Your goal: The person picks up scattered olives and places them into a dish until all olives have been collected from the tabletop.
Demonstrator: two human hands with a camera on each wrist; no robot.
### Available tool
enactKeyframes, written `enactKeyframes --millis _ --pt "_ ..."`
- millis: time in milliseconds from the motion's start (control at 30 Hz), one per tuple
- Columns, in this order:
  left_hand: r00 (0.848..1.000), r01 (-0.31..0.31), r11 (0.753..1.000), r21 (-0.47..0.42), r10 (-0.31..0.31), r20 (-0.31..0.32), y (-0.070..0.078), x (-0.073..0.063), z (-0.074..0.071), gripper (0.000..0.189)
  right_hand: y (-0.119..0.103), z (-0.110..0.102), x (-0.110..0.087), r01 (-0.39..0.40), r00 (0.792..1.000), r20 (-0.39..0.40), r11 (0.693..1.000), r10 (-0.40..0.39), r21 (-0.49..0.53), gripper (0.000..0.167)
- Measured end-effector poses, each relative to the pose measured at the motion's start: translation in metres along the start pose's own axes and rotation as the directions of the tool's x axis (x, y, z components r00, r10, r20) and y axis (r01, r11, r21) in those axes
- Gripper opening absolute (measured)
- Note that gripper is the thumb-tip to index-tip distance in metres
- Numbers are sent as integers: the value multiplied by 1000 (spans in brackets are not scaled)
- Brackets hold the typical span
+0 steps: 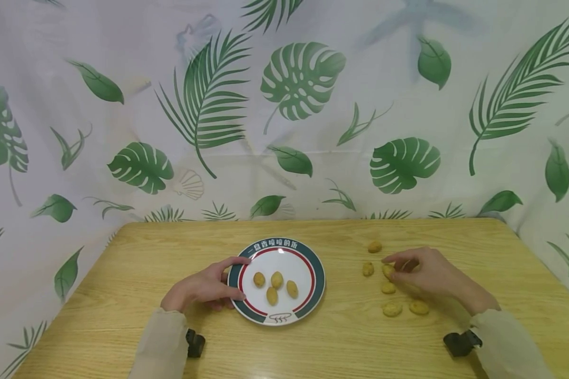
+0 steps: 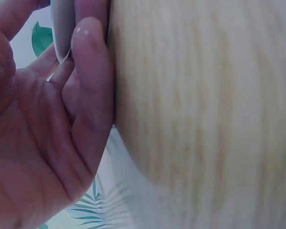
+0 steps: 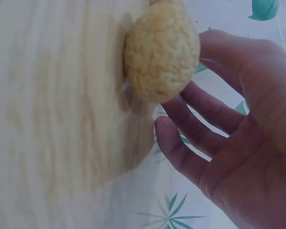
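My left hand (image 1: 206, 287) grips the left side of a round plate (image 1: 315, 284) with a dark green rim and a red ring. Its thumb and index finger lie over the rim, while other fingers pass under it; the left wrist view shows the white plate edge (image 2: 62, 28) between them. Several wrinkled yellow-brown ovals, like baby potatoes, lie on the plate, one potato-like oval (image 1: 277, 279) near its middle. At the right, my right hand (image 1: 427, 271) pinches another oval (image 1: 387, 270) between thumb and index finger. A wrinkled oval (image 3: 162, 52) partly hides those fingertips in the right wrist view.
More loose ovals lie around my right hand, including a far one (image 1: 374, 247), a near one (image 1: 392, 309) and one by the wrist side (image 1: 419, 307). The wooden table (image 1: 332, 347) ends at a leaf-patterned curtain (image 1: 332, 173) behind and at both sides.
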State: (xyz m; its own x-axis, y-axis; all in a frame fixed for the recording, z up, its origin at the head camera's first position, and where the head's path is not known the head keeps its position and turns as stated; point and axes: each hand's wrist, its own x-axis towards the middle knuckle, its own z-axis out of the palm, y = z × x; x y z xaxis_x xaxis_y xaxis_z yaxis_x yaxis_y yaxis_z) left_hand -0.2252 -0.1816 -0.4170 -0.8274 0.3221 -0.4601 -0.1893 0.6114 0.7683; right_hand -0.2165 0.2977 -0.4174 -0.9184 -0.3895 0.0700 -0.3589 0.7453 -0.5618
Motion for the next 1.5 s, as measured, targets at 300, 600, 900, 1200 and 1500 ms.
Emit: enactKeyframes --millis 300,600,900,1200,1500 --pt "1000 10 1000 3 -9 -7 2 -2 0 74 2 1 1 -28 1000 3 999 28 -21 27" --pt "1000 13 1000 5 -13 -15 4 -2 1 74 -2 2 2 -75 997 3 997 75 -30 24" --pt "1000 6 1000 9 -6 -14 4 -2 1 73 -2 1 0 -83 997 -11 996 82 -31 22" --pt "1000 7 1000 10 -7 -17 2 -2 1 74 -7 -2 0 -87 996 -24 996 86 -13 24" --pt "1000 6 1000 7 -6 -15 3 -2 1 73 -20 -5 0 -38 997 -62 999 37 -25 24"
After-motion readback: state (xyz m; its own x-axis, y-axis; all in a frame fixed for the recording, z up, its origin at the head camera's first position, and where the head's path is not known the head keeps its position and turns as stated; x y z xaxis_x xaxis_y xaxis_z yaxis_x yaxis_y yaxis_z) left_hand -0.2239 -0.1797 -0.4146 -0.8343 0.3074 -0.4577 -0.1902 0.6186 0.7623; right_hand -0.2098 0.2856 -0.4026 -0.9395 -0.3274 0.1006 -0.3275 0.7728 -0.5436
